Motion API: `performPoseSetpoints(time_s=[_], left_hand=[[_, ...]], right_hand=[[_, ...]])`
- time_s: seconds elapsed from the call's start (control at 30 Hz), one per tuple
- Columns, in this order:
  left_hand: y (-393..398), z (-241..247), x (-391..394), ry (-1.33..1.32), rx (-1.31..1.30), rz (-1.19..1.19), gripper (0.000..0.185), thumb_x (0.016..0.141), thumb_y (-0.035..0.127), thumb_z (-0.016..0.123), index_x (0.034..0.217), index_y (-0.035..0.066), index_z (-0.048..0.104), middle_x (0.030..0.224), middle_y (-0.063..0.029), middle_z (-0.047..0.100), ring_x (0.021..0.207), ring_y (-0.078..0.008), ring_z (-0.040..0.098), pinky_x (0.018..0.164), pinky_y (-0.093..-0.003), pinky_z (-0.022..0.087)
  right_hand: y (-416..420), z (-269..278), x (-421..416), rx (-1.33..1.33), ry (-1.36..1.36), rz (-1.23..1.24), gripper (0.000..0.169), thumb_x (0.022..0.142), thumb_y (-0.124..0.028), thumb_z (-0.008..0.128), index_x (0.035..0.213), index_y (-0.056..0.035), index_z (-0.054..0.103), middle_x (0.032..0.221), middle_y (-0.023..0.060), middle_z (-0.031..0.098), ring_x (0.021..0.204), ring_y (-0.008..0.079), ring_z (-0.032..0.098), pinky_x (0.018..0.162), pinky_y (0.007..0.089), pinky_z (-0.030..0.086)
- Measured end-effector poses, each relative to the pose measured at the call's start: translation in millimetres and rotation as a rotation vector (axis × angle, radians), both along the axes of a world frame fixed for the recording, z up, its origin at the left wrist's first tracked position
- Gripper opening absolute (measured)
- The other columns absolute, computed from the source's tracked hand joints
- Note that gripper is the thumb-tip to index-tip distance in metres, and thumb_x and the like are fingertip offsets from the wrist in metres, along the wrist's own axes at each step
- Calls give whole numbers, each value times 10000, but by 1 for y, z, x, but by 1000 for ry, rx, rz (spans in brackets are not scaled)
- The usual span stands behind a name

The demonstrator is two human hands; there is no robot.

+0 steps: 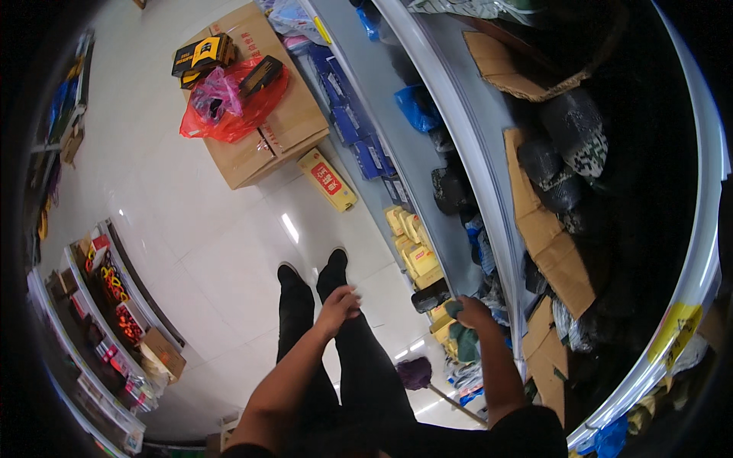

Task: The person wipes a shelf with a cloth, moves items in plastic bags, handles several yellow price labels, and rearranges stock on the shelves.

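Observation:
My right hand (476, 314) grips a dark green cloth (465, 343) at the edge of a grey metal shelf. The cloth hangs below the fingers, in front of some yellow packages (421, 257). Just left of that hand, a black glossy item (430, 295) lies at the shelf edge; its kind is unclear. My left hand (342, 306) is over my legs, slightly blurred, its fingers curled in and no held thing showing. Above, on a higher shelf, dark plastic-wrapped bundles (572, 137), some with camouflage print, lie behind torn cardboard (544, 235).
A large cardboard box (298, 129) on the tiled floor bears a red plastic bag (240, 123) and black-and-yellow boxes (203, 54). Beside it lies a yellow carton (327, 180). A purple mop head (414, 373) is near my right leg. Stocked shelves (109, 320) line the left.

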State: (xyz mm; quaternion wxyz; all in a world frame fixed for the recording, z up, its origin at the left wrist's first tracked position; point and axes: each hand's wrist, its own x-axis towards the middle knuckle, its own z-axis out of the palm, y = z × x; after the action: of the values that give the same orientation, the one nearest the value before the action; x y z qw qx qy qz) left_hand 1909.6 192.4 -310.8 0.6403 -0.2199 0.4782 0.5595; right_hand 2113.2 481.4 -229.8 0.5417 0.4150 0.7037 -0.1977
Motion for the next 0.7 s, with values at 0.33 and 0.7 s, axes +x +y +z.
performPoseSetpoints(time_s=[0.33, 0.7], left_hand=[[134, -85, 22, -261, -138, 367, 379, 919, 294, 468, 1222, 66, 460, 977, -60, 541, 889, -171, 535, 807, -360, 481], [-34, -89, -18, -162, -304, 250, 205, 895, 207, 531, 1063, 93, 508, 864, -44, 588, 733, -140, 577, 660, -285, 500]], right_hand=[[-12, -94, -327, 581, 1019, 837, 342, 767, -75, 512, 1092, -116, 611, 1207, 125, 495, 1069, 303, 451, 873, 473, 351], [-34, -171, 58, 266, 167, 1168, 273, 802, -243, 507, 936, -77, 678, 1038, 98, 567, 1031, 257, 449, 903, 512, 327]])
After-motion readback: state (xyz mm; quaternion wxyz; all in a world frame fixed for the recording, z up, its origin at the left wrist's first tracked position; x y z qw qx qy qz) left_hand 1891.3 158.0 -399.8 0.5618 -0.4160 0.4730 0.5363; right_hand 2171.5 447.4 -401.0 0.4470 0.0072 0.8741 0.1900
